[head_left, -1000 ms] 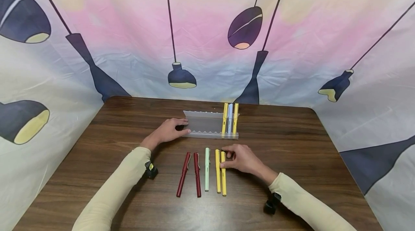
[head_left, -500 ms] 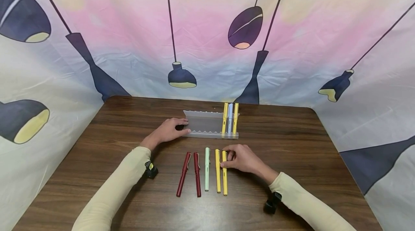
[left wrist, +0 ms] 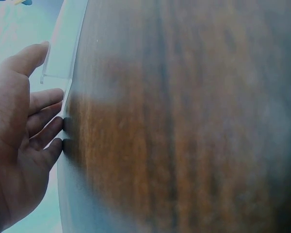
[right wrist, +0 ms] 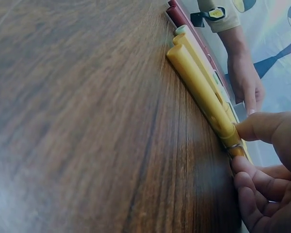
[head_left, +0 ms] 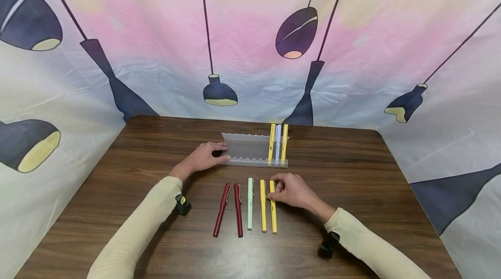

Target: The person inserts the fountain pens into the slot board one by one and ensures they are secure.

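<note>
**R hand [head_left: 291, 189] pinching outermost slim yellow plastic-looking pen [head_left: 273, 216]; L hand [head_left: 203, 156] at end of clear notched plastic rack [head_left: 246, 148]**

I've got the R hand's thumb and fingers either side of that pen, up near its cap, at the right end of the loose row; can't tell from my feed if any of it is off the dark brown wood-grain tabletop [head_left: 352, 161]; L hand is spread, thumb & fingertips against the rack's left end.

For a good job I'd want a light, square pinch, then a straight-up lift, since the second slim yellow pen [head_left: 263, 209] lies just beside & could get knocked; L hand's touch should be enough to stop the rack sliding, imo; pushing hard might skew it.

Rest of the row, going left: one pale mint-green pen [head_left: 250, 205], then two dark red pens [head_left: 238, 211]; rack's right end carries two yellow clip pens [head_left: 271, 144] w/ a pale blue pen [head_left: 278, 144] btwn them.

Room-wise: tabletop has a soft sheen up front; behind it hangs a creased pastel fabric backdrop [head_left: 164, 22], pink/blue/cream, printed w/ navy pendant lamps [head_left: 220, 92].
</note>
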The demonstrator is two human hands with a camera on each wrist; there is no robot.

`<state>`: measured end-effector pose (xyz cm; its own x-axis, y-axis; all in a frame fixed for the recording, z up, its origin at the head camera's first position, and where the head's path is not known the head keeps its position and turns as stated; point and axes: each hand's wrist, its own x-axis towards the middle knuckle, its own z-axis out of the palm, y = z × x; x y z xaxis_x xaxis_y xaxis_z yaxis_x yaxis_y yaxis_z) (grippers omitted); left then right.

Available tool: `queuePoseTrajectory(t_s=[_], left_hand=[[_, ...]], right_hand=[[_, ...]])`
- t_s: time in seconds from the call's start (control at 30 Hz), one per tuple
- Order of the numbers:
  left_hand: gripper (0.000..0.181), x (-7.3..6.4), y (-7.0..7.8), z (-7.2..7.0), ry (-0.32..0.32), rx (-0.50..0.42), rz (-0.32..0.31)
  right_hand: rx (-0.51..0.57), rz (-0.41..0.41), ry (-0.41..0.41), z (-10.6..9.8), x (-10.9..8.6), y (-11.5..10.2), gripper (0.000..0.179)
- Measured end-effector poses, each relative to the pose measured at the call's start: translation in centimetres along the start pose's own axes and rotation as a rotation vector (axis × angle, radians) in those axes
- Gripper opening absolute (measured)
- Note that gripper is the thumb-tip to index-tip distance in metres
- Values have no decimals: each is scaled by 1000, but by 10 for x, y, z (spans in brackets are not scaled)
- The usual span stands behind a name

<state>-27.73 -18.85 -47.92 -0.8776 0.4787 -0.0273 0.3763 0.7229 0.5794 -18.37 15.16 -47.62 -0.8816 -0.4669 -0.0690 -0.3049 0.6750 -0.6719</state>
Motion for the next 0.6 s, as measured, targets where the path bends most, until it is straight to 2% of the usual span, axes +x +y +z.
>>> queuePoseTrajectory(t_s=[0.6], left_hand=[[65, 0, -1, 0, -7, -11, -2]], right_hand=[[22, 46, 43, -2, 0, -2, 43]])
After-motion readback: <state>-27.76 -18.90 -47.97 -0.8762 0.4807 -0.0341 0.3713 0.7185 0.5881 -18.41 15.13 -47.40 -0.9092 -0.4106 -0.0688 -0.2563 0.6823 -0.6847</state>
